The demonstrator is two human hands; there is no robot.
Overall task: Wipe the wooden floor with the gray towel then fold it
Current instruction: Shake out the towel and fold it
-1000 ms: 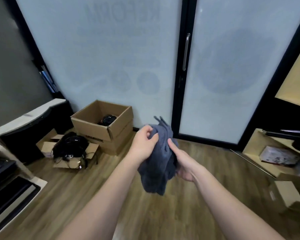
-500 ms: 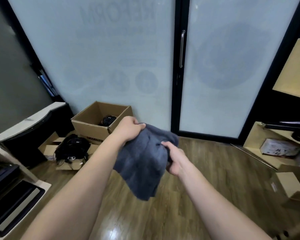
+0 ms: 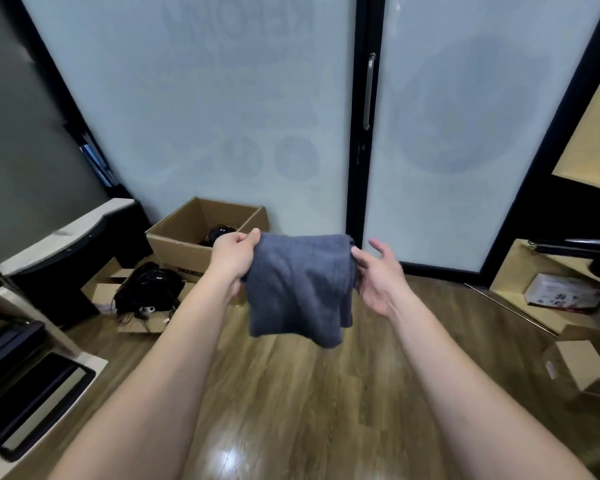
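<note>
The gray towel [image 3: 298, 285] hangs in the air in front of me, doubled over and stretched between both hands above the wooden floor [image 3: 291, 393]. My left hand [image 3: 234, 256] pinches its top left corner with fingers closed. My right hand [image 3: 378, 275] holds the top right corner between thumb and forefinger, the other fingers spread. The towel's lower edge dangles free, well above the floor.
An open cardboard box [image 3: 205, 233] and a flattened one with black cables [image 3: 146, 289] lie at the left by the frosted glass doors [image 3: 222, 116]. A desk [image 3: 66, 244] stands far left. Wooden shelves [image 3: 548, 289] and a small box [image 3: 582, 362] are at the right.
My hands have moved apart, spreading the bunched towel into a flat hanging sheet. The left hand went left, the right hand went right and opened its fingers.
</note>
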